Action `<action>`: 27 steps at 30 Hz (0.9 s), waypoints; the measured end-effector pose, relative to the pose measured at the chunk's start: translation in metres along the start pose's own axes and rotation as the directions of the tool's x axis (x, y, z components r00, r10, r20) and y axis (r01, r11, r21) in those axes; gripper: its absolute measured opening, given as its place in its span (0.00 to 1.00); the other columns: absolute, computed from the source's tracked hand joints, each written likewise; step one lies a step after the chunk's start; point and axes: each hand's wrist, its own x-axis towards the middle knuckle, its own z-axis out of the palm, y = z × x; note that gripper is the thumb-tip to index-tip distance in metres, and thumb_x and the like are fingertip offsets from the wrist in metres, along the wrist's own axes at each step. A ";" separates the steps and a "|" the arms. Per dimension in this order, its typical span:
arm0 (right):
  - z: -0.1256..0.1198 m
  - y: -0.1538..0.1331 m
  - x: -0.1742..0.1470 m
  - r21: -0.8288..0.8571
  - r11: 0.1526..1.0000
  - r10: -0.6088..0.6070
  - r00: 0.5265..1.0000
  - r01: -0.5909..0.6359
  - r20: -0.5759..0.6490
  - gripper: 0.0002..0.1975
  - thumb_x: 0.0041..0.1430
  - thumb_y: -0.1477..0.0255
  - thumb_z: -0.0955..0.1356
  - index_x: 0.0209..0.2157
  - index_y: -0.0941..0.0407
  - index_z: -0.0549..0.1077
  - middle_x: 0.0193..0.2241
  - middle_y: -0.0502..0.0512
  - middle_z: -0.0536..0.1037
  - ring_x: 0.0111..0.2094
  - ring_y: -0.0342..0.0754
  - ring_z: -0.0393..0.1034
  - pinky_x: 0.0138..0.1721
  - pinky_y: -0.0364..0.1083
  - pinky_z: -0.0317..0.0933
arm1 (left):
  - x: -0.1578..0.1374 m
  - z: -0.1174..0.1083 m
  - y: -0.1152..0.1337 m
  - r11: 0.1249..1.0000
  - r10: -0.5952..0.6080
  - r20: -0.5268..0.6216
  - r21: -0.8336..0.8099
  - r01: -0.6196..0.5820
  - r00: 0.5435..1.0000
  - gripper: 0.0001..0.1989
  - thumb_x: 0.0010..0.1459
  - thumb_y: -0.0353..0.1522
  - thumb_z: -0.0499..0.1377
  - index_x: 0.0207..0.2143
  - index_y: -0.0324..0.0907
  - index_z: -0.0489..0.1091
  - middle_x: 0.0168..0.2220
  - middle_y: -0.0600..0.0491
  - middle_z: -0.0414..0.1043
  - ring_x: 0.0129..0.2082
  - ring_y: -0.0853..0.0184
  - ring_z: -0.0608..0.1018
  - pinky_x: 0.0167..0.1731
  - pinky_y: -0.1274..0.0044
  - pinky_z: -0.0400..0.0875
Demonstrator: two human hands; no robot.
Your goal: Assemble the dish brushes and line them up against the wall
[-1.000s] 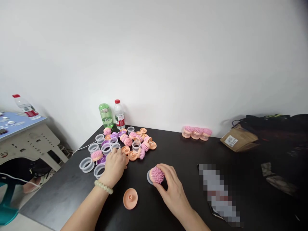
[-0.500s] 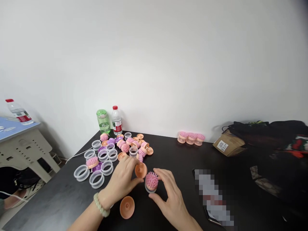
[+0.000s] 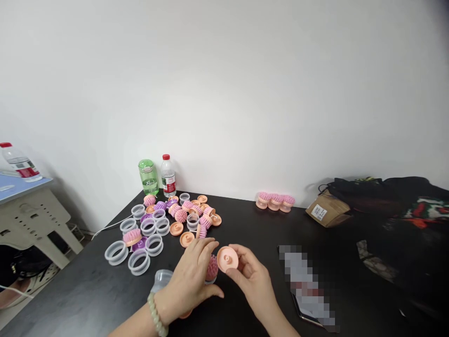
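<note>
My right hand (image 3: 254, 281) pinches a round peach-coloured cap (image 3: 228, 260) between thumb and fingers, its hollow side with a small central stub facing me. Beside it, my left hand (image 3: 192, 276) reaches over the table with the thumb apart from the fingers. A pink bristled scalp-brush head (image 3: 212, 269) shows in the gap of that hand, standing on a clear ring (image 3: 211, 282); whether the fingers touch it is hard to tell. Under the left palm, the edge of another orange cap (image 3: 185, 315) peeks out. A clear plastic cup-like part (image 3: 163, 279) lies by the left wrist.
To the left lie several clear rings (image 3: 139, 262), pink brush heads (image 3: 132, 237), purple parts (image 3: 139, 244) and orange caps (image 3: 187, 239). Three assembled brushes (image 3: 275, 202) stand by the wall. Bottles (image 3: 169, 178), a paper bag (image 3: 328, 209), a phone (image 3: 308, 309) and dark fabric (image 3: 389, 201) are around.
The orange cap from my left hand now appears to lie by the pile. My right hand has left the brush head and holds a paler cap; my left hand has moved over to the brush head.
</note>
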 end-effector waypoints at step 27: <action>0.000 0.004 -0.003 -0.375 0.785 -0.483 0.866 0.493 0.127 0.29 0.56 0.49 0.70 0.52 0.52 0.70 0.44 0.59 0.76 0.40 0.52 0.75 0.38 0.46 0.74 | 0.010 -0.005 0.006 0.031 -0.473 0.341 -0.915 0.402 0.813 0.26 0.41 0.38 0.75 0.38 0.41 0.68 0.32 0.57 0.69 0.32 0.71 0.70 0.35 0.79 0.64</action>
